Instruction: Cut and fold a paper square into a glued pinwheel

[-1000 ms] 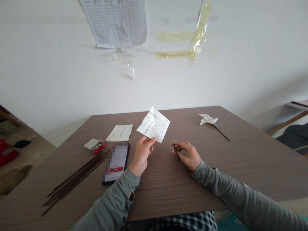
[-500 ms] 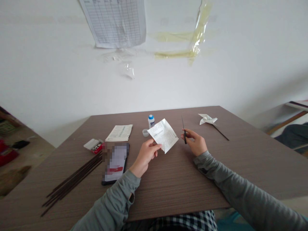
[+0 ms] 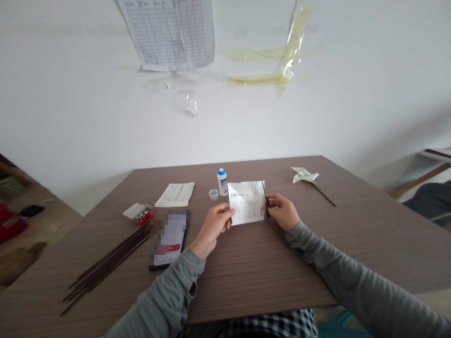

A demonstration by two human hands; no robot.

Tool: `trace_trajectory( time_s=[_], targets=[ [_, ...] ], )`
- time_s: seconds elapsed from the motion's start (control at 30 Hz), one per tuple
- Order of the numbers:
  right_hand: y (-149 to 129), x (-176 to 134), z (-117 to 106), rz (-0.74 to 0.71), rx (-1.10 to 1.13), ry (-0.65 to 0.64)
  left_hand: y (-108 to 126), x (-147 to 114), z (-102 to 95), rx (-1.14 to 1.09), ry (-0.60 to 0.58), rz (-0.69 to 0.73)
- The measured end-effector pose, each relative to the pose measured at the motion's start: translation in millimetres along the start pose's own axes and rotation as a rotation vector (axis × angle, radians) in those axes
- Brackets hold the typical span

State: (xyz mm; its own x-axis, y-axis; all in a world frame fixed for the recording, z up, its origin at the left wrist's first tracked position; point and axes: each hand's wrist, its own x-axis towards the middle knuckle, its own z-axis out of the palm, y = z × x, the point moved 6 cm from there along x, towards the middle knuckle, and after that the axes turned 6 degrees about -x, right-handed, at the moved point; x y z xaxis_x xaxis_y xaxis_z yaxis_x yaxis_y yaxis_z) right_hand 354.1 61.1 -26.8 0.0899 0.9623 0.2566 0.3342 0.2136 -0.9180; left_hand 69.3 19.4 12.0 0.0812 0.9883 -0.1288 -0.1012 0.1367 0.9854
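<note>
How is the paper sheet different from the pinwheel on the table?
The paper sheet is a roughly square, mostly flat piece, while the pinwheel is folded into pointed blades. The paper sheet is held in the left hand; the pinwheel lies on the table. The pinwheel has a dark stick, but the paper sheet has none. Both look pale and thin.
</note>
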Motion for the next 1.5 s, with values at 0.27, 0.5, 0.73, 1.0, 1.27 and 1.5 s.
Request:
trace_trajectory(
  time_s=[0.27, 0.5, 0.73, 1.0, 1.27, 1.5],
  targets=[
    [-2.4, -3.0, 3.1, 0.087, 0.205, 0.034, 5.5, 0.4, -7.5, -0.048, 0.134, 0.045],
    [-0.3, -6.7, 9.3, 0.147, 0.373, 0.09, -4.0, -2.6, 7.0, -0.053, 0.036, 0.016],
    [-8.6, -15.4, 20.8, 0.115, 0.368, 0.048, -11.8, -1.4, 8.9, -0.088, 0.096, 0.013],
    [-14.5, -22.7, 31.5, 0.124, 0.37, 0.033, -6.1, -3.1, 5.7, -0.147, 0.144, 0.091],
    [-22.5, -27.0, 35.1, 0.127, 0.365, 0.072, -14.0, -6.5, 19.7, -0.192, 0.083, 0.01],
    [-22.2, -28.3, 38.2, 0.128, 0.364, 0.049, -13.4, -7.8, 18.5, -0.271, 0.139, -0.003]
  ],
)
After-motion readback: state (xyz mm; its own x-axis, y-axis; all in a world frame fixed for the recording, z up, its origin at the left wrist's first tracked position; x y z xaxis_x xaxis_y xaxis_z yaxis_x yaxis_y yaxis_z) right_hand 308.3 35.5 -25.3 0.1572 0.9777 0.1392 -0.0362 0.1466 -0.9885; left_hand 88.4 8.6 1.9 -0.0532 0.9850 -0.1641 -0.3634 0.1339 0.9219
